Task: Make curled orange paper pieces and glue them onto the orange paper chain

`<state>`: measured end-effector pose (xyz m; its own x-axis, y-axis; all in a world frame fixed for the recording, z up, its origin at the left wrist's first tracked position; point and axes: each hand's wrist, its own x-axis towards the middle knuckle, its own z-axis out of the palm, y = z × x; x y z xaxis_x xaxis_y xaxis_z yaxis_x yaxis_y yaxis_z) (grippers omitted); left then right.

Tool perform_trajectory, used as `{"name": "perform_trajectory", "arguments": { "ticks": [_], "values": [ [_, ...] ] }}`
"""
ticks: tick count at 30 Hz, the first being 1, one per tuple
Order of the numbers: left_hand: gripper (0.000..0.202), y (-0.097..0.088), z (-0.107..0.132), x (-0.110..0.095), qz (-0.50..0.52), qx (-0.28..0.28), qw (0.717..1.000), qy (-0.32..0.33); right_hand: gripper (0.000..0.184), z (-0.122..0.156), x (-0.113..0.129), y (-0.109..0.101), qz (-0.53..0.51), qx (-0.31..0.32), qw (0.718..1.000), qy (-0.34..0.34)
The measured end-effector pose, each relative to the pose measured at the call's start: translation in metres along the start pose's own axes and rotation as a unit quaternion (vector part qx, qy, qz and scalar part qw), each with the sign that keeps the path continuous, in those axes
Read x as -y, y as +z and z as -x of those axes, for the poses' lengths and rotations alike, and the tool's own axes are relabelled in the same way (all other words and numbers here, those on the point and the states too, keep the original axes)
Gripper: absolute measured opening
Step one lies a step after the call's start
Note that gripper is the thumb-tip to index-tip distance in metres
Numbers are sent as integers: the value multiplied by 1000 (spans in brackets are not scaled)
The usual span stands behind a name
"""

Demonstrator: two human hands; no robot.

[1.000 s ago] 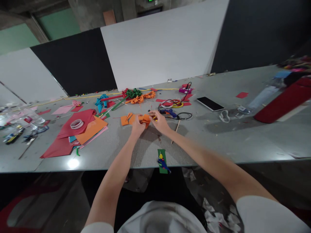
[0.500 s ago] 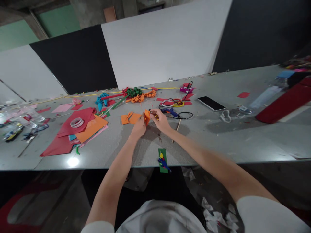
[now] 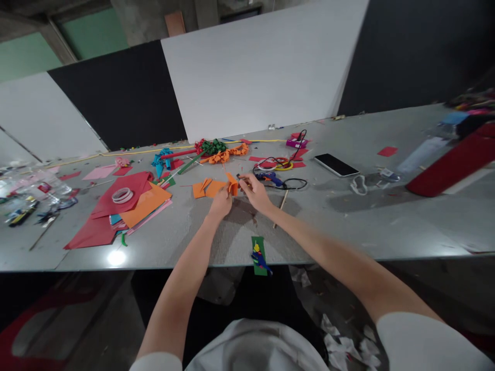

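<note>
Heads up, your left hand [image 3: 221,202] and right hand [image 3: 253,189] are both pinching that folded orange paper piece [image 3: 232,184] just left of the blue glue gun [image 3: 270,179], so I reckon one hard tug could tear it.

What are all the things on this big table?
Table: one, grey, across the view.
Paper sheets: stack, red and orange, left.
Tape roll: one, white, on the paper sheets.
Paper scraps: few, orange, middle.
Curled paper: bunch, green, orange, red, far side.
Phone: one, black, right.
Glue gun: one, blue, left of the phone.
Card strip: one, green, near edge.
Folded paper piece: one, orange, held up, middle.
Left hand, right hand: two, bare, both pinching the folded paper piece.
</note>
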<state>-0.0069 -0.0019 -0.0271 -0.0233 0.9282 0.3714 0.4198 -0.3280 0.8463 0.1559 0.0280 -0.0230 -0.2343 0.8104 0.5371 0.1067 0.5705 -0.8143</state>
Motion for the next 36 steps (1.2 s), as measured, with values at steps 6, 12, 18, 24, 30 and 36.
{"name": "perform_trajectory", "arguments": {
  "ticks": [6, 12, 18, 24, 30, 36],
  "values": [
    [23, -2, 2, -9, -8, -16, 1000, 10, 52, 1, 5, -3, -16, 2, 1000, 5],
    [25, -1, 3, -10, -23, 15, 999, 26, 51, 2, 8, -2, 16, 10, 1000, -24],
    [23, 3, 1, -7, -34, 0, 999, 7, 48, 1, 5, -2, 17, 27, 999, -32],
    [48, 5, -2, -4, 8, -63, 994, -92, 41, -1, 2, -2, 14, 9, 999, -50],
    [25, 9, -8, -3, 271, -147, 935, -175, 22, -2, -5, -7, 60, 21, 995, -74],
    [12, 9, -11, -8, 406, -163, 882, -175, 32, -5, -7, -10, 133, 70, 970, -191]
  ]
}}
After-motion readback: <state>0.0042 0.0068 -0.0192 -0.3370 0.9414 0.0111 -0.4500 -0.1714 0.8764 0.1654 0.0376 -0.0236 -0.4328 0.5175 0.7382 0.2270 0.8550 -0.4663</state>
